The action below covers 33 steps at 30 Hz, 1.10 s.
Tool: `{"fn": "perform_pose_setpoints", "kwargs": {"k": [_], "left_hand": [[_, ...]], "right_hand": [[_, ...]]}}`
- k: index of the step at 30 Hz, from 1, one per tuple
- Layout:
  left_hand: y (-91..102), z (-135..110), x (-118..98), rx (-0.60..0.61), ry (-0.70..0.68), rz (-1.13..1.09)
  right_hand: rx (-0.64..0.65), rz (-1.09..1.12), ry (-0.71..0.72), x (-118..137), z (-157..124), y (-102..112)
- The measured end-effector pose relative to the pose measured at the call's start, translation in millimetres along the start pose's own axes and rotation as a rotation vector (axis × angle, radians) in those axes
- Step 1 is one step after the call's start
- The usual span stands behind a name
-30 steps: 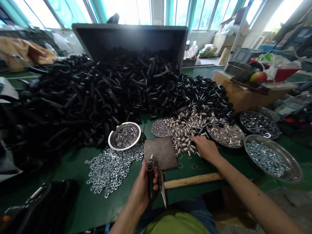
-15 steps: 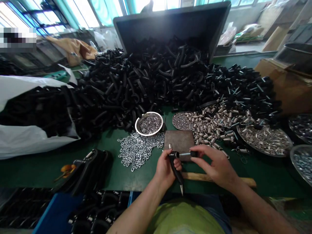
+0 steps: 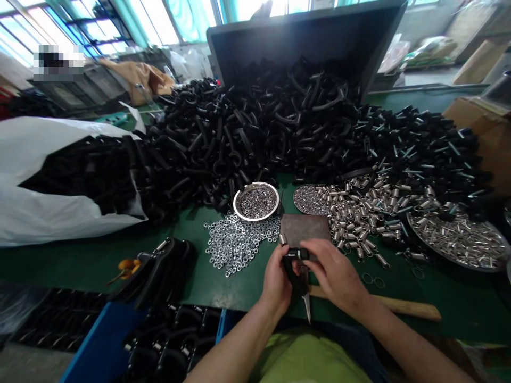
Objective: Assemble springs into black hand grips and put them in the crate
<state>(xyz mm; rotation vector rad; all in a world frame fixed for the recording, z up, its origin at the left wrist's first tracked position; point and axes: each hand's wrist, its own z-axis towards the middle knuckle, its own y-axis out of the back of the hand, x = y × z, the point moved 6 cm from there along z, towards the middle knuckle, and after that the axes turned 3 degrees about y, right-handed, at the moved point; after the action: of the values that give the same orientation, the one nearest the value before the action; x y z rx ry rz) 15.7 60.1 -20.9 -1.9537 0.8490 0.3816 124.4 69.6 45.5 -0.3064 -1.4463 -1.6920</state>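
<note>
My left hand [image 3: 276,281] is wrapped round a black curved handle [image 3: 293,266] with a small spring at its top end. My right hand [image 3: 332,274] is closed on a black-capped pin [image 3: 302,254] pushed sideways into the handle's top. Both hands meet just in front of a brown metal plate [image 3: 305,229] on the green table [image 3: 91,260]. A hammer [image 3: 399,307] with a wooden handle lies under my right wrist, its head hidden by my hands.
A huge heap of black handles [image 3: 247,133] spills from a tipped grey bin [image 3: 303,37]. Loose washers [image 3: 235,242], a steel bowl [image 3: 256,201], springs [image 3: 359,218] and trays of small parts [image 3: 459,239] surround the plate. A blue crate [image 3: 99,351] of assembled handles sits at the lower left.
My right hand left the spring pile, brought a black-capped pin to the handle, and has now pushed it further in. The camera view swung left.
</note>
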Motion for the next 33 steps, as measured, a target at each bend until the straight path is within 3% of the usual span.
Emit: {"fn": "perform_pose_setpoints", "kwargs": {"k": [4, 8, 12, 15, 17, 20, 23, 26, 29, 31, 33], "left_hand": [[-0.7, -2, -9, 0.045, -0.094, 0.120], [1.2, -3, -14, 0.041, -0.131, 0.125], [1.3, -3, -15, 0.061, -0.140, 0.167], [2.7, -2, -16, 0.055, -0.160, 0.148], [2.3, -2, -17, 0.062, -0.175, 0.181], [0.5, -2, -21, 0.084, -0.187, 0.268], [-0.9, -2, -26, 0.082, -0.207, 0.357], [2.8, -6, -34, -0.035, -0.314, 0.469], [8.4, -12, -42, -0.201, -0.497, 0.634], [11.6, -10, -40, -0.217, -0.499, 0.727], [16.2, -3, -37, -0.175, -0.437, 0.772]], "right_hand": [[0.129, 0.253, -0.219, -10, -2, -13], [0.082, 0.255, -0.148, -3, 0, -10], [0.141, 0.293, -0.279, -8, -3, -17], [0.061, 0.174, -0.114, 3, 1, -10], [0.087, 0.189, -0.092, 6, 2, -10], [0.169, 0.275, -0.263, -3, 2, -13], [0.126, 0.376, -0.295, -7, 4, -15], [0.104, 0.814, -0.513, -14, -1, -36], [-0.016, 1.179, -0.749, -22, -9, -59], [-0.032, 1.223, -0.790, -27, -10, -67], [0.091, 1.133, -0.771, -34, -7, -70]]}}
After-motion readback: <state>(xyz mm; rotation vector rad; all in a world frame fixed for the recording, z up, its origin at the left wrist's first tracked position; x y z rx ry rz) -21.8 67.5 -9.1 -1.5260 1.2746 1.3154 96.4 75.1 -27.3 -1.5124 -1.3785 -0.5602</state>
